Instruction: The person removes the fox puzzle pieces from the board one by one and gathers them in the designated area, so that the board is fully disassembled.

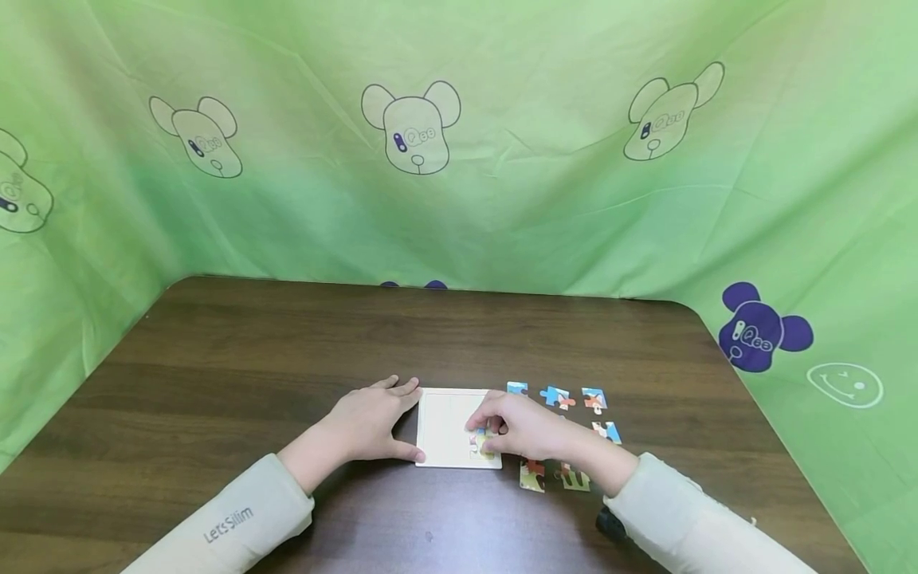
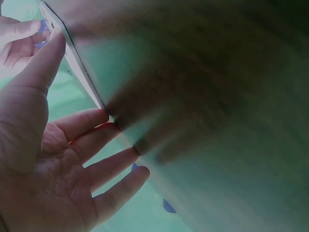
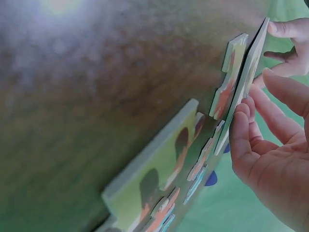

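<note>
A pale, shallow puzzle frame (image 1: pixel 443 426) lies flat on the table in the head view. My left hand (image 1: pixel 376 418) rests along its left side, fingers straight and spread, with the thumb at the near corner and fingertips at the edge higher up. In the left wrist view the fingers (image 2: pixel 82 130) extend to the frame's edge. At the frame's near right corner my right hand (image 1: pixel 519 426) pinches a colourful jigsaw piece (image 1: pixel 476 441) between thumb and bent fingers, partly covering it. The right wrist view has the right fingers (image 3: pixel 240 130) curled beside the frame (image 3: pixel 251 63).
Several loose jigsaw pieces (image 1: pixel 594 400) lie right of the frame, some partly behind the right hand and forearm. One green-and-orange piece (image 1: pixel 532 477) is just off the near right corner. A dark object (image 1: pixel 610 524) shows beside the right sleeve. Green printed cloth (image 1: pixel 502 215) surrounds the brown table (image 1: pixel 287 335).
</note>
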Demonstrator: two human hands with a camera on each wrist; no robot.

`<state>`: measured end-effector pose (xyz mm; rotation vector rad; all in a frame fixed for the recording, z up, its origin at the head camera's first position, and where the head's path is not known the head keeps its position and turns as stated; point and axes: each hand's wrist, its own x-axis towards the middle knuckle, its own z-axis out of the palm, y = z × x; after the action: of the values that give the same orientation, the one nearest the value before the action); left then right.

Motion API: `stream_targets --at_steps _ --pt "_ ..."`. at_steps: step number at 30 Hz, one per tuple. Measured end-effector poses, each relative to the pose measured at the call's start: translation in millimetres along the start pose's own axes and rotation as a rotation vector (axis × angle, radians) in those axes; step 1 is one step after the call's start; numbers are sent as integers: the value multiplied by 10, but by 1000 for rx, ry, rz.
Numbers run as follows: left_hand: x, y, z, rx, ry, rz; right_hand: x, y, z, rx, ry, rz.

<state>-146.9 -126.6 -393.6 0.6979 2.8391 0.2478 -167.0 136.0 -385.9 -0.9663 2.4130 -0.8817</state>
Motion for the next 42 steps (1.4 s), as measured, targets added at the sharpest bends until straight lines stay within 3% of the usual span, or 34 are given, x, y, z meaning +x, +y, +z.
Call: stream_targets --at_steps 10,19,42 --pt "-17 9 -7 4 1 6 15 -6 -5 39 0 -8" --pt "5 20 -15 11 6 11 -3 -5 -12 105 -70 -13" --pt "-1 -1 10 9 8 9 -90 33 -65 152 -40 3"
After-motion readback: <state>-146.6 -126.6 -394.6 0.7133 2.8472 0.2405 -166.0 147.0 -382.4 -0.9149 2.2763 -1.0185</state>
